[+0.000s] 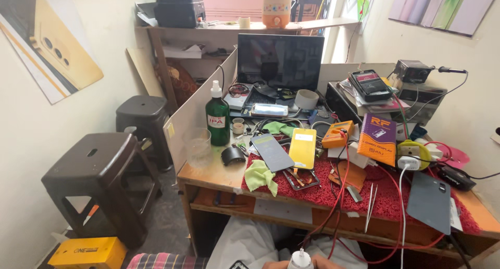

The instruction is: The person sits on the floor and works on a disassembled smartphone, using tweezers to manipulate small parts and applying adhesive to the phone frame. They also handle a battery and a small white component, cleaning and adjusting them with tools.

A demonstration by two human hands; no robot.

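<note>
1. Down at the bottom edge of the view, a small white squeeze bottle (300,259) pokes up with its nozzle topmost, below the front edge of the table (219,178), well under the red mat (385,196).
2. A hand (325,263) shows only as a sliver just right of that bottle, another sliver (271,264) just left of it. Which hand is which, and whether either grip is wrapped round the bottle or spread, I cannot tell: the frame cuts them off.
3. Nozzle up makes sense, I'd say: held that way nothing runs out.
4. Up on the red mat, a yellow phone back (302,148) and a dark phone panel (272,152) lie flat side by side at the mat's far-left corner, within reach, faces open to work on.
5. Tweezers (371,206) lie near the mat's front edge, points toward the person, ready to pick up.
6. A green cloth (260,176) hangs off the mat's left edge.
7. The tall green bottle (217,118) stands upright well left of the mat, beside the partition, out of the elbows' way.
8. Red wires (341,196) trail across the mat and droop over the table's front.
</note>
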